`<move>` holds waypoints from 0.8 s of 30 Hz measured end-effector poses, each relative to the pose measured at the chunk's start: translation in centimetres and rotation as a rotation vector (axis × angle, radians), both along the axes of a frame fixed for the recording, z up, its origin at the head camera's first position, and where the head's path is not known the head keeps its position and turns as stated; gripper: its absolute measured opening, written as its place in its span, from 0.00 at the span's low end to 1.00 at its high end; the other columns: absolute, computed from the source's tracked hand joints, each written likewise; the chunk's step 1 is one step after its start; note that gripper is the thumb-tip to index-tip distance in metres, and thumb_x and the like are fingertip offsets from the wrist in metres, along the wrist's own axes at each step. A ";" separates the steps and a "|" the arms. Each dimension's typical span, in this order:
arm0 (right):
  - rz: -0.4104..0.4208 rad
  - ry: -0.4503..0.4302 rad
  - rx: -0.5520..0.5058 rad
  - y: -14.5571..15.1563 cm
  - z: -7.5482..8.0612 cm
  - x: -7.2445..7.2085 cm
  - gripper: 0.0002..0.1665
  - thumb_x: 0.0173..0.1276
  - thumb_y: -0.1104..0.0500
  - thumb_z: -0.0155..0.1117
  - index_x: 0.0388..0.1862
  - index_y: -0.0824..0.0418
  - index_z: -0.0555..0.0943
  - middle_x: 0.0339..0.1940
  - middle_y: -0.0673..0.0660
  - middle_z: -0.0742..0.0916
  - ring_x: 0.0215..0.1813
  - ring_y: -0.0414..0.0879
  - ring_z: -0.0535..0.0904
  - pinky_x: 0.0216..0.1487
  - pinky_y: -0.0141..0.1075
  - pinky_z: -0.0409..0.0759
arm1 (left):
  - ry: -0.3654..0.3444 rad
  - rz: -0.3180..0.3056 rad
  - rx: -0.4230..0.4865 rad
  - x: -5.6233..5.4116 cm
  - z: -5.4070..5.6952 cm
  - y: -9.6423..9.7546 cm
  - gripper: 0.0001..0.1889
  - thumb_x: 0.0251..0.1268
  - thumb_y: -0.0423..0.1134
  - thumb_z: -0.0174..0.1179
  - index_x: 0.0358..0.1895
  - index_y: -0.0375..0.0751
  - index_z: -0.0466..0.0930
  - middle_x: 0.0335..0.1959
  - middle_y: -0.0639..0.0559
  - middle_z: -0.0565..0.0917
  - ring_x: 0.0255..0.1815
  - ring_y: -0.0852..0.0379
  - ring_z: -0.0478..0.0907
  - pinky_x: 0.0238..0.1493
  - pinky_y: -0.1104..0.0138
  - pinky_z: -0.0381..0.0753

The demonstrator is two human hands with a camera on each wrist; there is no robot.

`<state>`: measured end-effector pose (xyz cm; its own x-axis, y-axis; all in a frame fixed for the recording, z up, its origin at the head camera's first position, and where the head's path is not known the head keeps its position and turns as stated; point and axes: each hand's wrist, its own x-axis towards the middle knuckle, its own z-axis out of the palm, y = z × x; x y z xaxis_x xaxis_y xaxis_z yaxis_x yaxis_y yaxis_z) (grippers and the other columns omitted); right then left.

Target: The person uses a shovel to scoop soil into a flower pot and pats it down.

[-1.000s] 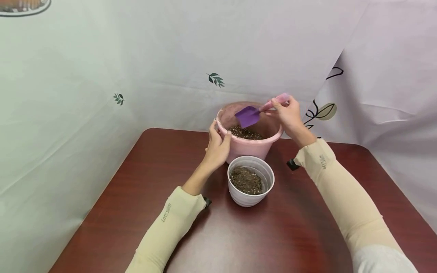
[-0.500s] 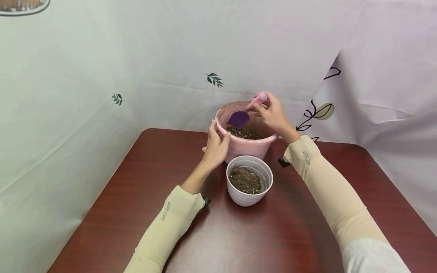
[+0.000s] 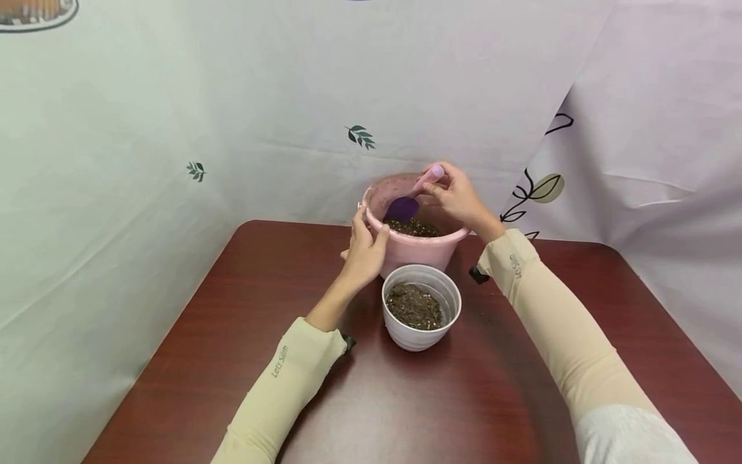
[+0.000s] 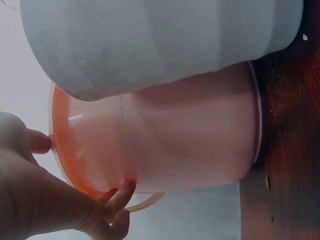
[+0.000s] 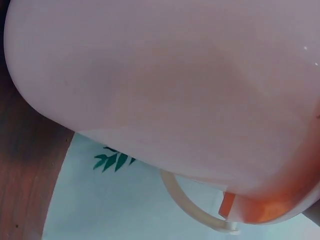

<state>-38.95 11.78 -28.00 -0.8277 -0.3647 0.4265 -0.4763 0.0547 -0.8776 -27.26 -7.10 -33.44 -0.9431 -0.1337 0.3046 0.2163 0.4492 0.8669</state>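
A pink bucket [image 3: 420,252] with dark soil [image 3: 416,227] inside stands near the table's back edge. My left hand [image 3: 365,254] grips its left rim; in the left wrist view the thumb is at the rim and the fingers [image 4: 122,197] lie against the outer wall. My right hand [image 3: 460,198] holds a small hand trowel by its pink handle, over the bucket's right side. The trowel's purple blade [image 3: 402,209] points down inside the bucket, close to the soil; contact is unclear. In the right wrist view the bucket wall [image 5: 150,75] fills most of the picture, and the hand is hardly visible.
A white ribbed pot [image 3: 413,338], part filled with soil [image 3: 414,307], stands just in front of the bucket. Both are on a dark red-brown table [image 3: 371,406]. Pale cloth [image 3: 278,116] with leaf prints hangs behind it. The bucket's handle [image 5: 192,205] hangs at its back.
My right hand has moved left and slightly down with the trowel, its blade now lower in the bucket. My left hand keeps its hold on the rim.
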 end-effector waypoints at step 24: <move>-0.198 0.009 0.403 -0.3 0.2 0.4 0.11 0.72 0.60 0.64 0.39 0.69 0.79 0.39 0.69 0.87 0.43 0.65 0.85 0.43 0.48 0.84 | -0.001 -0.018 -0.057 0.0 0.1 -0.2 0.34 0.78 0.48 0.46 0.78 0.41 0.43 0.77 0.34 0.54 0.75 0.37 0.55 0.63 0.36 0.43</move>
<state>-38.53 11.48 -27.80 -0.8950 -0.3385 0.2906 -0.4302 0.4821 -0.7632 -27.22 -7.33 -33.33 -0.9454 -0.0991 0.3106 0.2244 0.4936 0.8403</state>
